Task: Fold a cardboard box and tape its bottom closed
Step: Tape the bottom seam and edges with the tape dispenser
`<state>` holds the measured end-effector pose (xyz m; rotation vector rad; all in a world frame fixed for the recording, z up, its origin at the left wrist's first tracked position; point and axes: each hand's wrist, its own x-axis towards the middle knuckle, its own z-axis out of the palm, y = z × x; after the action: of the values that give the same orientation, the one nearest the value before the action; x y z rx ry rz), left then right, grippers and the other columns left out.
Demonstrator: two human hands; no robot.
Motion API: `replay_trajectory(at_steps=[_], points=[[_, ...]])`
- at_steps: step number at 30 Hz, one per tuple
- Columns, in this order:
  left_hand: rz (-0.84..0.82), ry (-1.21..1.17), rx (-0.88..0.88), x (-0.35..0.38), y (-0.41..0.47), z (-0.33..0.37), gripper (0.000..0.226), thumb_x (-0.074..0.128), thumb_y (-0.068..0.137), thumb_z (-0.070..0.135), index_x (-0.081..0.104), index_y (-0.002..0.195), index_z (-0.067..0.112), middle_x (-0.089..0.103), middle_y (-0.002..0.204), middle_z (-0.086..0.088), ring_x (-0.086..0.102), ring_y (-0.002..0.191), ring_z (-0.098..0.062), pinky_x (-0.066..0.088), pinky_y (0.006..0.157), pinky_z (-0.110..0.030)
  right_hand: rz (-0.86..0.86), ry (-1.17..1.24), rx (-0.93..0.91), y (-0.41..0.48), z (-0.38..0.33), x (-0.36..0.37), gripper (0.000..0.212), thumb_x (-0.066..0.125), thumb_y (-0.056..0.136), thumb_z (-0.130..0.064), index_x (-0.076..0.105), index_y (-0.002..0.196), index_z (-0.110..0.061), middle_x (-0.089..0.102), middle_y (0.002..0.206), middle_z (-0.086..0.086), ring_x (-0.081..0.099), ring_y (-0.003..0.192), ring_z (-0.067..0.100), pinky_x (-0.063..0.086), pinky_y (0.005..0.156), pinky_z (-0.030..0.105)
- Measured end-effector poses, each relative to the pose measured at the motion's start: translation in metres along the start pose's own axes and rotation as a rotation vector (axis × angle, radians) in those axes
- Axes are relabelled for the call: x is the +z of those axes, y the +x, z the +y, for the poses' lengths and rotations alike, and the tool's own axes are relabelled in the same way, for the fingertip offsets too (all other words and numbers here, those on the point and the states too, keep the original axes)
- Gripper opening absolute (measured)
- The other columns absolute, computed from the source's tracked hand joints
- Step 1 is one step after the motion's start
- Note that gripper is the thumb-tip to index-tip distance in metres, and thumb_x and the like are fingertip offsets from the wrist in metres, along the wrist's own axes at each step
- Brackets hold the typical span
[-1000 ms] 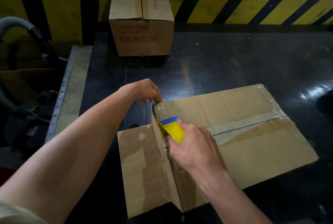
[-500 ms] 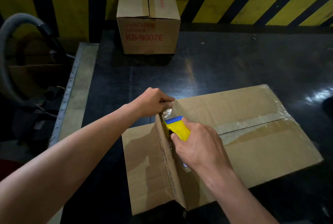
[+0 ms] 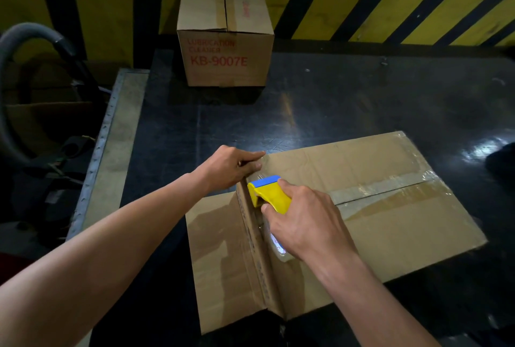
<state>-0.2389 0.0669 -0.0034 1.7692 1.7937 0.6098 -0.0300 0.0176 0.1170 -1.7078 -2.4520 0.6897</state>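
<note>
Cardboard box (image 3: 384, 215), count one in work: it lies on the dark table (image 3: 348, 107) straight in front of you, taped seam up, one strip of clear tape (image 3: 379, 189) along that seam. One flap (image 3: 223, 260) lies open beside the box on its left end.

Tape dispenser (image 3: 269, 193), count one, yellow with a blue cap: it sits at the left end of the box, on the seam line.

Hands, count two. Your right hand (image 3: 309, 224) is closed around the dispenser's handle. Your left hand (image 3: 231, 166) pinches the far left corner of the box, fingers curled together on the edge.

Second box (image 3: 224, 37), count one, closed, printed KB-9007E: it stands beyond the cardboard box, well apart, against the striped wall (image 3: 390, 9).

Grey hose (image 3: 25, 37), count one: off the table, far left of the box.
</note>
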Motion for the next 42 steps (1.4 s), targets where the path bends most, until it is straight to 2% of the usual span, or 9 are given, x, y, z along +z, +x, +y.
replay_trajectory(at_steps=[3,8,12,19,23,26,29,36,42], points=[[-0.029,0.044,0.010,-0.001,0.002,-0.002,0.047,0.057,0.101,0.044,0.059,0.144,0.025,0.077,0.112,-0.001,0.063,0.073,-0.011,0.053,0.073,-0.029,-0.008,-0.006,-0.014,-0.007,0.000,-0.003,0.056,0.059,0.087,-0.051,0.054,0.137,-0.025,0.069,0.111,0.008,0.061,0.104,0.030,0.049,0.081,0.036],[-0.010,0.041,0.045,0.002,-0.002,-0.003,0.045,0.058,0.102,0.040,0.059,0.144,0.024,0.075,0.121,0.001,0.065,0.080,-0.009,0.053,0.074,-0.031,-0.048,-0.008,-0.008,-0.036,0.011,-0.012,0.064,0.055,0.088,-0.055,0.042,0.147,-0.033,0.067,0.115,0.002,0.059,0.108,0.026,0.047,0.084,0.034],[-0.012,0.049,0.021,0.001,-0.003,0.003,0.043,0.058,0.103,0.038,0.059,0.143,0.023,0.073,0.126,-0.001,0.071,0.102,-0.017,0.057,0.089,-0.041,-0.053,0.002,0.003,-0.060,0.019,-0.007,0.068,0.051,0.088,-0.058,0.033,0.150,-0.037,0.063,0.110,0.001,0.060,0.104,0.025,0.046,0.085,0.035],[-0.064,0.290,0.024,0.000,-0.006,0.022,0.047,0.041,0.109,0.037,0.048,0.152,0.020,0.056,0.150,-0.002,0.052,0.137,-0.025,0.044,0.110,-0.041,-0.047,-0.030,0.032,-0.052,0.024,0.012,0.062,0.055,0.087,-0.053,0.048,0.143,-0.030,0.067,0.113,0.006,0.062,0.105,0.029,0.048,0.085,0.035],[-0.081,0.448,0.047,0.008,-0.014,0.039,0.058,0.030,0.111,0.037,0.025,0.161,0.010,0.024,0.169,-0.006,0.017,0.157,-0.025,0.020,0.124,-0.054,-0.029,-0.029,0.045,-0.052,0.024,0.014,0.059,0.056,0.085,-0.052,0.052,0.139,-0.029,0.068,0.111,0.007,0.064,0.101,0.031,0.049,0.081,0.035],[-0.201,0.484,-0.001,0.023,-0.022,0.048,0.068,0.020,0.109,0.049,0.006,0.164,0.011,-0.001,0.172,-0.006,-0.003,0.158,-0.024,0.007,0.125,-0.059,-0.025,-0.041,0.050,-0.051,0.025,0.013,0.058,0.056,0.084,-0.052,0.054,0.137,-0.029,0.068,0.112,0.006,0.063,0.102,0.031,0.050,0.081,0.035],[-0.217,0.521,-0.021,0.031,-0.028,0.045,0.071,0.013,0.107,0.055,-0.006,0.164,0.018,-0.013,0.171,-0.002,-0.014,0.157,-0.020,0.001,0.125,-0.061,-0.035,-0.042,0.047,-0.052,0.024,0.011,0.054,0.056,0.085,-0.050,0.056,0.133,-0.026,0.068,0.112,0.006,0.064,0.101,0.031,0.050,0.080,0.036],[-0.209,0.511,-0.012,0.031,-0.026,0.041,0.071,0.009,0.105,0.059,-0.009,0.163,0.022,-0.016,0.170,0.002,-0.017,0.156,-0.016,-0.005,0.125,-0.059,-0.053,-0.003,0.013,-0.072,0.031,-0.009,0.062,0.057,0.087,-0.051,0.046,0.145,-0.030,0.067,0.119,0.004,0.062,0.109,0.029,0.049,0.086,0.035],[-0.225,0.522,-0.015,0.029,-0.027,0.040,0.072,0.007,0.104,0.061,-0.011,0.162,0.022,-0.018,0.170,0.003,-0.019,0.156,-0.015,-0.008,0.125,-0.058,-0.066,0.030,0.006,-0.101,0.040,-0.006,0.063,0.053,0.088,-0.052,0.041,0.146,-0.032,0.067,0.110,0.006,0.062,0.101,0.030,0.049,0.084,0.036]])
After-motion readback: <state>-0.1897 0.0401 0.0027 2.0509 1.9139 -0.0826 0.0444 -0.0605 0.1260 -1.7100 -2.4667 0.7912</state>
